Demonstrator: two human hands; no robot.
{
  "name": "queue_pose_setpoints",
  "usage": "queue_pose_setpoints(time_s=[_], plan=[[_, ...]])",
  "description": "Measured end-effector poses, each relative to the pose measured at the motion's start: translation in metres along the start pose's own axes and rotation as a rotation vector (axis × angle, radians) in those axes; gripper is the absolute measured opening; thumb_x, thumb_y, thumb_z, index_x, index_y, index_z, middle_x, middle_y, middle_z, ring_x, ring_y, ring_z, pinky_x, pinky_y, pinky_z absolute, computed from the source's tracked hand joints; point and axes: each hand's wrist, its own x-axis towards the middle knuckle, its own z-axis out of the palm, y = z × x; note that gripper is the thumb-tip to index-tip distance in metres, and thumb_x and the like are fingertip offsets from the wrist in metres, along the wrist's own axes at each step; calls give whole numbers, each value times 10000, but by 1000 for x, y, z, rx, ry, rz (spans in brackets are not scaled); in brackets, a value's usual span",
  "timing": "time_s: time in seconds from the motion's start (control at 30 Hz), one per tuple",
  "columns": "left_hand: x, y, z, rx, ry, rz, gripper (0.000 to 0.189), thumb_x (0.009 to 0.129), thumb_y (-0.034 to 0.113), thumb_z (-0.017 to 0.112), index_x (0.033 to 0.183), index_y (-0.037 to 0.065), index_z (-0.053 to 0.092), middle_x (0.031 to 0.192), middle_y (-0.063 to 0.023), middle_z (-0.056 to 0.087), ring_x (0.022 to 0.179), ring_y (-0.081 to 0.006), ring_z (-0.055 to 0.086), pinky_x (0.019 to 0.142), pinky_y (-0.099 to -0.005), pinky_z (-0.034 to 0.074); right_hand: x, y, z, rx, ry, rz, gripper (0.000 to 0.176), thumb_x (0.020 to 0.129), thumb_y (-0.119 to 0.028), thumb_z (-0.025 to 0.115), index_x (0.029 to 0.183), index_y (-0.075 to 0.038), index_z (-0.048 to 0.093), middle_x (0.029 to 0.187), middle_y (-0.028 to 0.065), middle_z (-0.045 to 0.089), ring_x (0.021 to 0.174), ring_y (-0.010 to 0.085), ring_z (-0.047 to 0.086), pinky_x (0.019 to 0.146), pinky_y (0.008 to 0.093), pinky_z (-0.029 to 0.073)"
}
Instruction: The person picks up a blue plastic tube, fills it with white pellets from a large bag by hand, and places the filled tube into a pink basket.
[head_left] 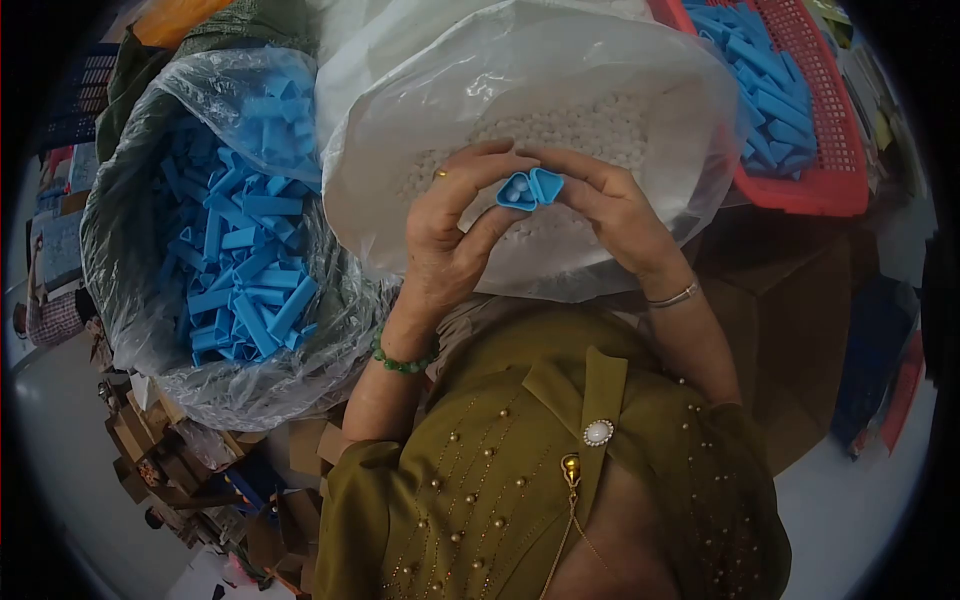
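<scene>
A small blue triangular tube [516, 204] with its hinged lid [546, 186] flipped open is held up between both hands. Several white balls [518, 192] show inside its mouth. My left hand [445, 225], with a green bead bracelet at the wrist, is closed around the tube. On the other side, the fingers of my right hand [622, 215] pinch the tube at its lid. Beneath both hands lies a large clear plastic bag [700, 110] holding many small white balls [600, 122].
Left of me, a plastic-lined container [125, 270] is heaped with blue triangular tubes [245, 270]. A red basket [840, 120] at the upper right holds more blue pieces [770, 90]. Cardboard boxes [775, 320] stand at the right. A person in a checked shirt [55, 318] is at the far left.
</scene>
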Motion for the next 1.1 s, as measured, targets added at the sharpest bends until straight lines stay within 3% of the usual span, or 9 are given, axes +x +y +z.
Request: queue_pose_setpoints(time_s=[0.17,0.5,0.57,0.63,0.7,0.8,0.87,1.03,1.1], plan=[[3,11,0,57,-75,44,315,757,9,703,1065,42,651,1060,-92,668,981,-285,628,954,-410,450,-1,8,-3,520,-260,22,607,887,-402,666,1289,30,526,1144,98,616,1077,157,574,923,291,458],[-12,41,-2,276,-103,142,277,752,-29,678,1026,12,674,991,-125,672,936,-278,649,998,-479,455,-24,-29,35,72,-211,30,519,882,-251,664,1266,59,503,1153,86,568,1111,152,514,960,283,399],[-16,63,-27,306,-82,119,243,769,-30,673,1009,5,678,984,-122,673,931,-261,650,943,-440,486,-34,-44,25,46,-269,-50,623,844,-319,698,1282,71,488,1193,127,549,1117,193,522,967,310,405],[-25,63,-67,386,73,99,202,778,-23,676,977,11,683,999,-108,664,901,-230,639,794,-360,512,-39,-60,-14,-443,-174,-425,760,797,-414,730,1312,79,466,1257,162,530,1173,247,514,995,353,403],[-33,39,-116,573,360,-40,205,763,-21,681,962,25,681,1001,-98,652,857,-222,625,679,-308,502,-51,-83,-36,-733,288,-706,816,803,-481,714,1317,99,458,1332,176,501,1238,278,480,1029,393,387],[-24,-13,-160,923,425,-225,233,760,-18,677,986,38,670,963,-99,633,830,-247,610,670,-307,494,-29,-92,-117,-739,528,-824,801,807,-482,714,1343,57,461,1353,188,499,1238,289,490,1041,405,390],[-22,-60,-174,1151,324,-95,240,765,-9,682,1000,38,662,973,-98,628,838,-247,606,681,-313,493,-16,-99,-138,-1729,883,-701,594,855,-348,704,1301,5,534,1307,182,546,1190,287,534,977,381,445],[-20,-52,-169,1390,273,44,260,778,9,691,1030,35,636,1000,-109,614,878,-270,601,712,-333,493,-25,-92,-55,-1212,674,-892,288,842,-61,690,1122,-8,654,1117,132,637,1038,232,595,839,312,493],[-28,-16,-161,1065,552,-205,216,802,-6,663,1013,18,625,997,-105,616,870,-239,613,717,-312,500,-26,-74,-30,-1092,591,-910,223,828,19,675,1051,5,682,1043,112,656,957,207,616,779,292,502]])
